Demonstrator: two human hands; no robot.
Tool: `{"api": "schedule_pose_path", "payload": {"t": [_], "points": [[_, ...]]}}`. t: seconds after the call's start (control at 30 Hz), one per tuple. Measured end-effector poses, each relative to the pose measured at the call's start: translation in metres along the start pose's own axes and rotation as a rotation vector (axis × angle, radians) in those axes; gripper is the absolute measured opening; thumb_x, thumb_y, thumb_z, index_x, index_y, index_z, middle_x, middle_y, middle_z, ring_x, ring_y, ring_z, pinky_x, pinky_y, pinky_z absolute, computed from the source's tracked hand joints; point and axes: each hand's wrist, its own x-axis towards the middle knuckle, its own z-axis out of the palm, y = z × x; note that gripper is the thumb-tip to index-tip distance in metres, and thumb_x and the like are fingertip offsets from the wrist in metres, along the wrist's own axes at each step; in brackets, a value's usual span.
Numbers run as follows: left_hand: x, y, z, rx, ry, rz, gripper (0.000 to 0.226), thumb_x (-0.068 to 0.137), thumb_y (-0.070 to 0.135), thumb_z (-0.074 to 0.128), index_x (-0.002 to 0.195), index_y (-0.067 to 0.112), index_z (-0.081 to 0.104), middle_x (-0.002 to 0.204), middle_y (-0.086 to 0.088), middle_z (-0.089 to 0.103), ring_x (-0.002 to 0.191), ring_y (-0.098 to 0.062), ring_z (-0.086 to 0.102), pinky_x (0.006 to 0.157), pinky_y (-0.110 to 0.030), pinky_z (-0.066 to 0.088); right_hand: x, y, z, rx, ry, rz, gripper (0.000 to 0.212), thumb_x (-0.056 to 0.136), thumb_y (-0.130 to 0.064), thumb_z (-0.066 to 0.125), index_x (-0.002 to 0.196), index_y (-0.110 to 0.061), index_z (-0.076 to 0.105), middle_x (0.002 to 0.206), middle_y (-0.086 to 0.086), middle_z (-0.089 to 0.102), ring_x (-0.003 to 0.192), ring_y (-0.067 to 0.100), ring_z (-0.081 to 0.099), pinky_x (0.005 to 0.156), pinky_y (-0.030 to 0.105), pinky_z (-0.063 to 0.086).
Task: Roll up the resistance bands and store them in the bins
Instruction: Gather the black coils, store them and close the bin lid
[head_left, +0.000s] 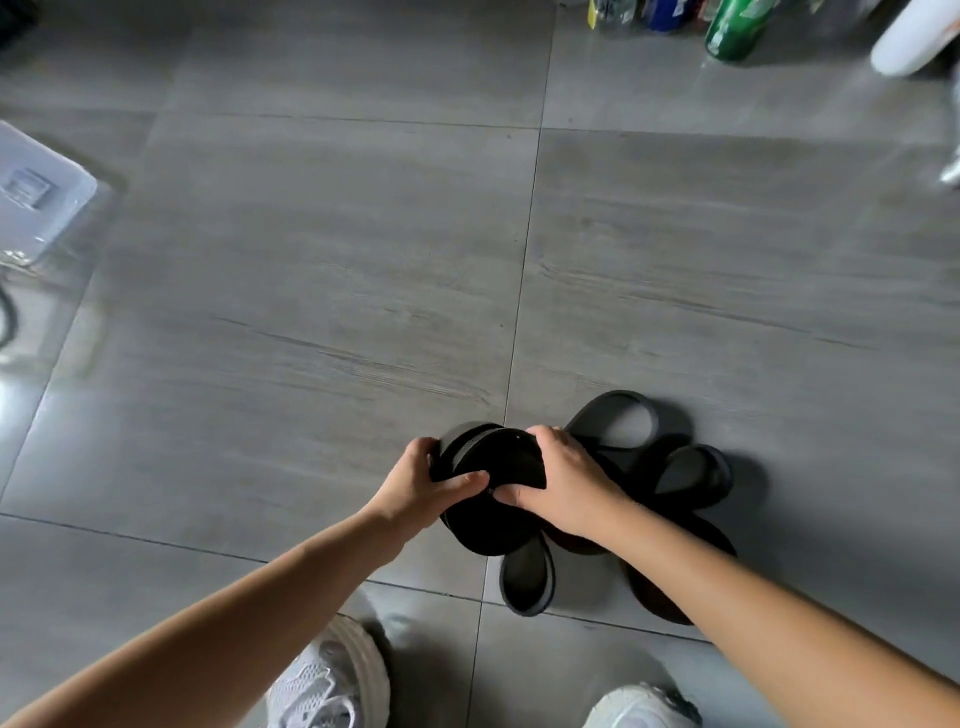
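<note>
Two hands on one black band roll (491, 454), low centre of view. Bottles at 1 o'clock, incl. a green bottle (732, 28): labels too blurred to read. L hand (423, 483) curls round the roll's 9 o'clock side, thumb across the front. R hand (566, 483) grips its 3 o'clock side, fingers over the top. Both forearms bare, reaching fwd. Loose band loops (524, 577) lie on the grey tile floor (311, 260) at 3–5 o'clock of the roll. Clear bin (41, 197) at 9 o'clock, well apart. White sneakers (322, 680) at 6 o'clock.

Large grey streaked floor tiles (311, 234) meet at thin dark grout lines (524, 270), with bottles (735, 28) standing along the far edge.
</note>
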Motion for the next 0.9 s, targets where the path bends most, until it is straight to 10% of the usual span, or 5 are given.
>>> {"api": "schedule_pose_path", "payload": {"t": [0.27, 0.47, 0.67, 0.9], "points": [[-0.009, 0.049, -0.014, 0.196, -0.137, 0.341, 0.064, 0.041, 0.053, 0.071, 0.098, 0.033, 0.052, 0.091, 0.004, 0.062, 0.082, -0.011, 0.061, 0.072, -0.027, 0.051, -0.015, 0.01, -0.045, 0.443, -0.076, -0.065, 0.082, 0.057, -0.023, 0.09, 0.123, -0.023, 0.04, 0.111, -0.006, 0.056, 0.11, 0.014, 0.055, 0.1, 0.024, 0.04], [-0.023, 0.077, 0.009, -0.11, -0.26, 0.328, 0.064, 0.046, 0.041, 0.077, 0.101, 0.016, 0.057, 0.089, -0.004, 0.067, 0.078, -0.012, 0.064, 0.067, -0.027, 0.052, -0.051, 0.014, -0.061, 0.971, -0.058, -0.102, 0.093, 0.038, -0.042, 0.093, 0.117, -0.021, 0.051, 0.104, -0.005, 0.069, 0.1, 0.012, 0.065, 0.08, 0.021, 0.051], [-0.022, 0.074, 0.027, -0.352, -0.28, 0.112, 0.064, 0.055, 0.038, 0.077, 0.109, 0.009, 0.058, 0.09, -0.004, 0.068, 0.079, -0.015, 0.066, 0.06, -0.028, 0.051, -0.056, 0.007, -0.07, 0.969, 0.011, -0.034, 0.042, 0.062, -0.01, 0.078, 0.102, -0.016, 0.065, 0.093, 0.0, 0.073, 0.088, 0.013, 0.069, 0.073, 0.019, 0.052], [-0.042, 0.047, 0.078, -0.431, -0.204, -0.028, 0.026, 0.088, 0.03, 0.061, 0.109, 0.017, 0.054, 0.099, 0.003, 0.066, 0.083, -0.004, 0.065, 0.071, -0.029, 0.056, -0.047, 0.028, -0.092, 0.822, -0.079, 0.142, 0.04, 0.067, -0.008, 0.079, 0.101, -0.023, 0.066, 0.095, 0.001, 0.074, 0.091, 0.019, 0.068, 0.083, 0.03, 0.055]]}}
